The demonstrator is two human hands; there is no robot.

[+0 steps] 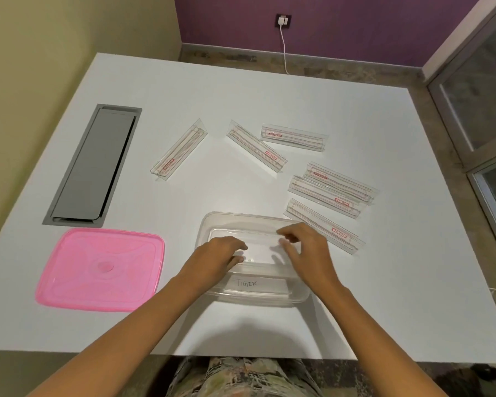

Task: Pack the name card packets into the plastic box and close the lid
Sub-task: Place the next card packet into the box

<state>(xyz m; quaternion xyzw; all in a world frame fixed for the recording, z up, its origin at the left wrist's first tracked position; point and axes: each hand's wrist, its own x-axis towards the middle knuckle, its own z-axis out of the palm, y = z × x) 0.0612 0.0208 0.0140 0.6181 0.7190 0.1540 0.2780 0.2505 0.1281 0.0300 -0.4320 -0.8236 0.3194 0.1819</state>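
- The clear box (242, 222) sits open on the white table (384, 282), near its front edge; a label on the near wall reads "TIGER".
- Both hands reach over the near wall into the box. The left hand (219, 257) lies palm down with its fingers (236, 247) loosely together, curled toward the box floor.
- The right hand (305, 250) is beside it, fingers (287, 234) bent and slightly spread — whether they pinch anything clear cannot be told, since the fingertips are blurred.
- No packet can be made out inside the box.
- The pink lid (100, 269) lies flat on the table just left of the box, apart from it.
- Six packets lie outside the box, all on the table. One (325, 226) rests just beyond the box's right far corner.
- Two more (324, 196) (341, 180) lie side by side and overlapping, farther back on that side.
- Behind the box are a pair (255, 147) (294, 137) close together, and a single one (179, 151) to the left of them, angled.
- A grey hatch (92, 164) is set into the table, beyond the lid.
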